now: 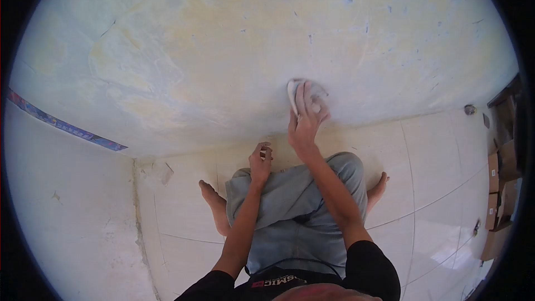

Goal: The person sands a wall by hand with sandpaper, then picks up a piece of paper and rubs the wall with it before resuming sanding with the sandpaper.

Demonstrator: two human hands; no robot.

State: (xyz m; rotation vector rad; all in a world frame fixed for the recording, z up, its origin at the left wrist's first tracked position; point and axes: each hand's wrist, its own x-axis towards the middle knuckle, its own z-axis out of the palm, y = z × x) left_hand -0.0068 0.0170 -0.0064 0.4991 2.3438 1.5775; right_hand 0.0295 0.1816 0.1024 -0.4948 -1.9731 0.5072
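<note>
A large, patchy wall [251, 39] in pale yellow and white, flecked with blue, fills the upper view. Below it spreads a cream tiled floor [440, 150], where a person sits barefoot, legs folded, in faded grey-blue trousers [278, 195]. Cardboard boxes [507, 159] stand at the far right; a colourful printed strip [67, 125] slants along the left. The right hand [305, 128] grips a whitish, motion-blurred pad [292, 95] against the wall's lower part. The left hand [260, 163] hovers near the knee, fingers loosely curled, half-unfolded.
</note>
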